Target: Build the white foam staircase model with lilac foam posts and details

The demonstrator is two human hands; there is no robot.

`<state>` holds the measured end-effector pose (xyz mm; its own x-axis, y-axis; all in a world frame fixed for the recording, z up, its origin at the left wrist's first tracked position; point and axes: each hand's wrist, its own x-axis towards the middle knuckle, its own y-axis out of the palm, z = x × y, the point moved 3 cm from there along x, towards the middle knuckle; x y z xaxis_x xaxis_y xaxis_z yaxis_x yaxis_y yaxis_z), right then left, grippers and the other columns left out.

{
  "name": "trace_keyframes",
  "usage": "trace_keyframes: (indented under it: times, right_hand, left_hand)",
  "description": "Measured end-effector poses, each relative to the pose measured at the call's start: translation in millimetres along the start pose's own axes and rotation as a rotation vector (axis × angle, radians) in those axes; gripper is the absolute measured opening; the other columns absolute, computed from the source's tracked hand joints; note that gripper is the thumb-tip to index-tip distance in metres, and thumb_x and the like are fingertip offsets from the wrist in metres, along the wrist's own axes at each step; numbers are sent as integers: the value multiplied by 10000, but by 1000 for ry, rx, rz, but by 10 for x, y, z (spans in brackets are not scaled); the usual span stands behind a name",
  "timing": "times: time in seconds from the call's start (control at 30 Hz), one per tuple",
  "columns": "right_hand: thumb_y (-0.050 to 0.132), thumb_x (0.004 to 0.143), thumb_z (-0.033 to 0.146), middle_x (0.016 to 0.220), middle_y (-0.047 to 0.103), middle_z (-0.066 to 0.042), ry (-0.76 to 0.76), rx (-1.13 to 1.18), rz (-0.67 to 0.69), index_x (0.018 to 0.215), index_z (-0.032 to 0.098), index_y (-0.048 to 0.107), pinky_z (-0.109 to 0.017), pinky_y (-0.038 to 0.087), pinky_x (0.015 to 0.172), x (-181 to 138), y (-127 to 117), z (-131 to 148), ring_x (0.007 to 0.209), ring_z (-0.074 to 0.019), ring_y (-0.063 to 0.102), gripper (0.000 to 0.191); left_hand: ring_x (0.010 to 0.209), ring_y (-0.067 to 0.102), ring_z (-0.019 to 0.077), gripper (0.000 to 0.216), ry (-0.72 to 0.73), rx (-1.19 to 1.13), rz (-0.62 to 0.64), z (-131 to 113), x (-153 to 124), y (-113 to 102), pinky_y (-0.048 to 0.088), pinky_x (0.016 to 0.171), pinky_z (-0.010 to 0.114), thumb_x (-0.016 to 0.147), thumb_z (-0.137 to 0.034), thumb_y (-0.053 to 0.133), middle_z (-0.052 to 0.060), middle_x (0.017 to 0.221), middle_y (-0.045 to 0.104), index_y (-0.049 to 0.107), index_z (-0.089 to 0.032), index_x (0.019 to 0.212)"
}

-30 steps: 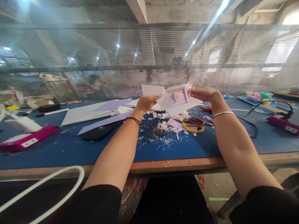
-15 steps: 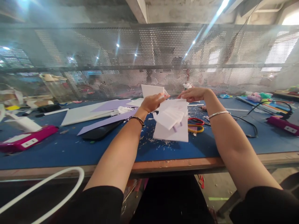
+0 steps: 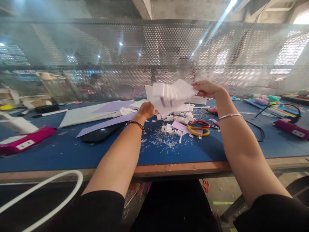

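Two hands are in view, the left hand [image 3: 146,110] and the right hand [image 3: 205,88], and together they grip one white foam model [image 3: 172,95]. There are two wristbands, one dark bracelet [image 3: 136,124] and one silver bangle [image 3: 230,116]. The one blue table [image 3: 72,154] bears one pair of scissors [image 3: 198,127], two magenta tools, the left tool [image 3: 24,141] and the right tool [image 3: 292,129], one black device [image 3: 100,135], one black cable [image 3: 262,130] and one large white sheet [image 3: 79,117].

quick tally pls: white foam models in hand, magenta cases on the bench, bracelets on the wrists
white foam model, held by left hand and right hand: 1
magenta cases: 2
wrist bracelets: 2
total: 5
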<state>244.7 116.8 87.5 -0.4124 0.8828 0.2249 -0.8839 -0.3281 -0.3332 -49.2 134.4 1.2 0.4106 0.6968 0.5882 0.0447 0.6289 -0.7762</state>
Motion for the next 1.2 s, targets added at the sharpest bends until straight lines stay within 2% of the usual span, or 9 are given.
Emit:
trace_keyframes:
  times: [0.1,0.2,0.37,0.57,0.73,0.9,1.2]
  right_hand:
    - [490,849,109,602,458,65,-47,88,-114,1099,182,560,-89,314,380,-58,-127,43,428,-3,347,269]
    - [508,837,98,588,432,74,-79,147,-187,1083,188,548,-77,317,390,-118,-201,86,430,3,345,265]
    - [487,840,68,605,461,66,-73,198,-436,1073,192,524,-102,359,466,-162,-370,65,451,4,392,267]
    - [403,833,22,675,464,54,-118,177,-565,1119,177,467,-145,403,568,-146,-520,8,537,-2,485,331]
    - [421,849,93,666,499,23,-55,40,-577,1035,159,519,-193,429,589,-151,-494,8,565,-41,517,221]
    - [437,820,58,629,517,6,-18,-145,-531,924,145,579,-221,456,614,-157,-390,146,557,-57,512,196]
    - [457,822,37,697,554,-23,-37,-238,-448,994,123,570,-219,489,607,-206,-273,273,588,-72,564,223]
  left_hand:
    - [986,609,341,540,-15,60,2,-2,-12,-15,493,748,421,911,-409,363,207,1318,486,380,-126,1371]
    - [971,613,322,578,-28,92,3,-23,-24,-45,489,707,380,919,-414,325,190,1361,445,256,-164,1435]
    - [909,628,300,567,-82,118,2,5,-66,-64,479,648,350,921,-405,310,163,1265,523,262,-151,1426]
    - [884,635,268,536,-124,125,-1,28,-86,-70,476,661,325,918,-393,331,144,1252,539,306,-160,1401]
    - [912,635,272,520,-144,124,-1,40,-92,-54,482,674,328,918,-384,336,143,1250,543,327,-160,1387]
    - [948,629,275,507,-150,122,4,48,-86,-39,485,698,331,922,-391,329,138,1258,539,339,-169,1378]
    - [982,621,291,486,-138,102,2,59,-88,-20,482,682,344,930,-381,313,147,1272,533,363,-144,1352]
